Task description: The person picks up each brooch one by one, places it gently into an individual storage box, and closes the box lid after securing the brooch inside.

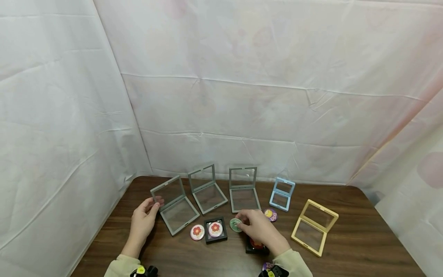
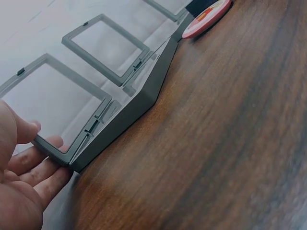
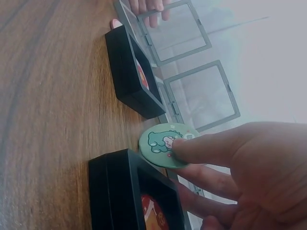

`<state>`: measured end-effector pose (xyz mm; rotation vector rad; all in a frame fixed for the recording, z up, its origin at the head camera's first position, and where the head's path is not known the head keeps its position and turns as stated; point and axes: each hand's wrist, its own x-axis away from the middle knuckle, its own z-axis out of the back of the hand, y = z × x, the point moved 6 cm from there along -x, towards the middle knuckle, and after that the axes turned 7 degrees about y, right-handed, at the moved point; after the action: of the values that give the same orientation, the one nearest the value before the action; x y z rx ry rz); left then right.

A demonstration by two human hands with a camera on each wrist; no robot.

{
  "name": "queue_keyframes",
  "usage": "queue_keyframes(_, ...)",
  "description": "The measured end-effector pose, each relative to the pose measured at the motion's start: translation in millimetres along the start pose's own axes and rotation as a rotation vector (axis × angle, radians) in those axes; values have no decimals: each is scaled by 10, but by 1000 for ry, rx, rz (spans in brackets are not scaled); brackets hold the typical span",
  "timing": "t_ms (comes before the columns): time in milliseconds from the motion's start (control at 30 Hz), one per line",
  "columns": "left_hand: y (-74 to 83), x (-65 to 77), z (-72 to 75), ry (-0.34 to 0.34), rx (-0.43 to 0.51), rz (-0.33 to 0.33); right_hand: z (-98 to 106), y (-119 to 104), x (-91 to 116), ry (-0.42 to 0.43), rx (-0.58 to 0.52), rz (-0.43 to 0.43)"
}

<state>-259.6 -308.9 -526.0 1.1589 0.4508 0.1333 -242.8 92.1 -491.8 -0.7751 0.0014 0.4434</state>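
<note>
At the left, my left hand [image 1: 143,219] pinches the raised lid of a grey clear-film display case [image 1: 180,215], thumb on one face and fingers behind it, as the left wrist view shows. The case's base lies on the table. My right hand [image 1: 257,227] holds a round green pin badge [image 3: 165,141] with a cartoon figure, thumb on its printed face. Below that hand is a black box frame [image 3: 112,191] with a red badge inside, partly hidden in the head view. Another black box frame [image 1: 216,239] holds a red-flower badge, and a similar flower badge [image 1: 197,232] lies beside it.
Two more grey cases, a middle one [image 1: 209,198] and a right one [image 1: 245,198], stand open along the back. Further right are a small blue case [image 1: 281,200] and a yellow case [image 1: 311,234]. Purple badges [image 1: 271,215] lie near my right hand and sleeve. White cloth [image 1: 221,107] hangs behind.
</note>
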Motion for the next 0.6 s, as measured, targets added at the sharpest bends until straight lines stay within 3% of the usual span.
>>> queue_keyframes(600, -20, -8, -77, -80, 48, 11, 36, -56, -61, 114, 11, 17)
